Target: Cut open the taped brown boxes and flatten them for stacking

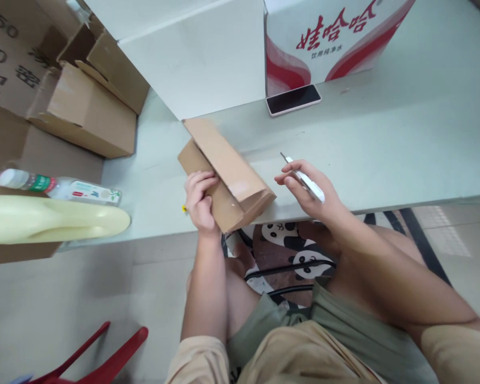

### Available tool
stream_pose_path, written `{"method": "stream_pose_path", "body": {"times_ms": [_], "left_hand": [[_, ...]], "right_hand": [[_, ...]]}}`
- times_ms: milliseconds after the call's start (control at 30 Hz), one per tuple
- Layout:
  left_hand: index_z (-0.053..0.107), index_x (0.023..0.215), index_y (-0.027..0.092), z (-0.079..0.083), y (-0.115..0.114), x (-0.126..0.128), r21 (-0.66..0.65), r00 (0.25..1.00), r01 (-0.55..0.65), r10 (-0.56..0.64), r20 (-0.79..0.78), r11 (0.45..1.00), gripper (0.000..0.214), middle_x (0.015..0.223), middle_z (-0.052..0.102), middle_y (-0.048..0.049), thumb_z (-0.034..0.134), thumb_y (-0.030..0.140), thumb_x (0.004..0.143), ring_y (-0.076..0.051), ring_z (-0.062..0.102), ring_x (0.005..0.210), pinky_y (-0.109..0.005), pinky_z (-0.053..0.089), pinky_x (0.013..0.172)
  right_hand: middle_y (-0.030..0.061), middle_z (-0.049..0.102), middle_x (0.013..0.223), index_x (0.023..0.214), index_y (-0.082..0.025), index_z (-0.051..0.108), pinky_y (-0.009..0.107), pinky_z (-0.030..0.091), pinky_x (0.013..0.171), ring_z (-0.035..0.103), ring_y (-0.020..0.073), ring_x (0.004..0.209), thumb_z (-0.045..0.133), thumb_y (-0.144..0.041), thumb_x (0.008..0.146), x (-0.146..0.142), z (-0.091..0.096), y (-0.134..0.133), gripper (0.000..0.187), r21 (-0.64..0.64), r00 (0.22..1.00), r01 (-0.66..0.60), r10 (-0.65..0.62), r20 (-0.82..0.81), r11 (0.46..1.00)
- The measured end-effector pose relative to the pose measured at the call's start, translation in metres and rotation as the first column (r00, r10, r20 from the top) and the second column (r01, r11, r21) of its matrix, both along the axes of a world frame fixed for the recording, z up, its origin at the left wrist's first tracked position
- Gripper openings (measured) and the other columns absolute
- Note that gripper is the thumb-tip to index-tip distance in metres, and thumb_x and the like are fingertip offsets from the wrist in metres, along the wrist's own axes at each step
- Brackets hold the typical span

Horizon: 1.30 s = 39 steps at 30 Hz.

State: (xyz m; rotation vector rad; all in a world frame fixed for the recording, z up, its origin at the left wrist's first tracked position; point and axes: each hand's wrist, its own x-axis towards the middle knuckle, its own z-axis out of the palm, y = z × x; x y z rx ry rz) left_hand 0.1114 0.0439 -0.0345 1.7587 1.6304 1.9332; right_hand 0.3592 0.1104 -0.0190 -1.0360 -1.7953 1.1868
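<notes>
A small brown cardboard box (232,165) is tilted at the front edge of the table. My left hand (201,200) grips its near left side, fingers bent over the cardboard. In my right hand (310,186) is a white utility knife (312,188), held between thumb and fingers with its thin tip pointing up and left. The knife is to the right of the box and apart from it. Part of my left fingers is hidden against the box.
A phone (294,100) lies before a red and white carton (336,40), beside a large white box (200,58). Left are open brown boxes (96,106), a clear bottle (84,191) and a pale yellow object (56,218). Red legs (116,352) stand on the floor.
</notes>
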Motion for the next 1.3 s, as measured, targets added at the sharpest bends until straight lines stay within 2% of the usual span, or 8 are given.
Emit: {"method": "stream_pose_path", "body": {"times_ms": [100, 233, 333, 467, 567, 733, 933, 1300], "left_hand": [[0.069, 0.08, 0.023, -0.011, -0.001, -0.021, 0.047, 0.959, -0.024, 0.01, 0.282, 0.999, 0.023, 0.1, 0.069, -0.0056, 0.051, 0.039, 0.077, -0.026, 0.061, 0.107, -0.042, 0.045, 0.103], [0.061, 0.081, 0.024, -0.016, -0.001, -0.037, -0.125, 0.702, 0.037, 0.063, 0.709, 0.992, 0.044, 0.087, 0.065, -0.0043, 0.044, 0.064, 0.079, -0.022, 0.065, 0.088, -0.036, 0.053, 0.08], [0.063, 0.085, 0.024, -0.01, 0.002, -0.031, -0.204, 0.589, 0.079, 0.119, 0.799, 0.976, 0.041, 0.085, 0.067, -0.0022, 0.059, 0.062, 0.072, -0.018, 0.065, 0.082, -0.03, 0.053, 0.072], [0.068, 0.083, 0.02, -0.004, 0.009, -0.017, -0.234, 0.657, 0.059, 0.138, 0.741, 0.971, 0.034, 0.08, 0.068, -0.0014, 0.077, 0.046, 0.064, -0.013, 0.062, 0.071, -0.023, 0.048, 0.064], [0.068, 0.077, 0.018, -0.003, 0.012, -0.014, -0.222, 0.692, 0.045, 0.13, 0.71, 0.974, 0.028, 0.077, 0.067, -0.0015, 0.079, 0.039, 0.064, -0.012, 0.061, 0.07, -0.022, 0.047, 0.065], [0.063, 0.075, 0.02, -0.002, 0.007, -0.015, -0.226, 0.613, 0.136, 0.097, 0.784, 0.965, 0.026, 0.076, 0.064, -0.0012, 0.074, 0.041, 0.066, -0.012, 0.058, 0.066, -0.023, 0.042, 0.058], [0.065, 0.093, 0.025, 0.0, 0.004, -0.009, -0.218, 0.59, 0.301, -0.002, 0.808, 0.928, 0.048, 0.091, 0.068, -0.0033, 0.087, 0.047, 0.057, -0.013, 0.062, 0.072, -0.023, 0.049, 0.062], [0.061, 0.106, 0.027, -0.008, 0.003, -0.015, -0.284, 0.655, 0.35, -0.016, 0.756, 0.893, 0.053, 0.099, 0.068, -0.0051, 0.084, 0.049, 0.064, -0.015, 0.064, 0.074, -0.027, 0.046, 0.059]], "right_hand": [[0.0097, 0.074, 0.106, 0.112, -0.022, 0.054, 0.043, 0.053, 0.086, 0.071, 0.0229, 0.093, 0.057, -0.048, 0.092, 0.001, -0.005, 0.002, 0.033, -0.022, 0.996, -0.076, 0.077, 0.053, 0.997], [0.0118, 0.069, 0.12, 0.115, -0.025, 0.049, 0.049, 0.052, 0.089, 0.069, 0.0294, 0.107, 0.06, -0.04, 0.086, 0.0, -0.009, 0.005, 0.035, -0.103, 0.988, -0.11, 0.12, 0.097, 0.989], [0.0119, 0.066, 0.122, 0.114, -0.026, 0.045, 0.051, 0.051, 0.091, 0.066, 0.0324, 0.114, 0.063, -0.041, 0.08, -0.002, -0.012, 0.009, 0.041, -0.149, 0.99, -0.073, 0.09, 0.108, 0.986], [0.0068, 0.063, 0.107, 0.11, -0.026, 0.041, 0.046, 0.049, 0.084, 0.063, 0.0261, 0.094, 0.066, -0.044, 0.075, -0.004, -0.017, 0.013, 0.047, -0.156, 0.986, -0.04, 0.064, 0.152, 0.987], [0.0009, 0.053, 0.093, 0.106, -0.026, 0.039, 0.037, 0.045, 0.074, 0.054, 0.0175, 0.078, 0.068, -0.041, 0.074, -0.002, -0.015, 0.01, 0.045, -0.047, 0.994, -0.018, 0.023, 0.108, 0.999], [0.0003, 0.047, 0.092, 0.107, -0.028, 0.036, 0.034, 0.044, 0.07, 0.049, 0.0166, 0.078, 0.072, -0.043, 0.075, 0.001, -0.007, 0.004, 0.051, 0.112, 0.999, 0.026, -0.029, 0.026, 0.993], [0.0, 0.049, 0.094, 0.107, -0.028, 0.032, 0.036, 0.045, 0.071, 0.052, 0.0178, 0.079, 0.071, -0.044, 0.076, 0.001, -0.013, 0.007, 0.053, 0.035, 0.998, 0.034, -0.036, 0.048, 0.999], [-0.0049, 0.047, 0.077, 0.101, -0.028, 0.029, 0.032, 0.039, 0.061, 0.047, 0.0147, 0.064, 0.07, -0.038, 0.073, -0.008, -0.022, 0.009, 0.05, -0.086, 0.991, 0.109, -0.101, 0.092, 0.99]]}}
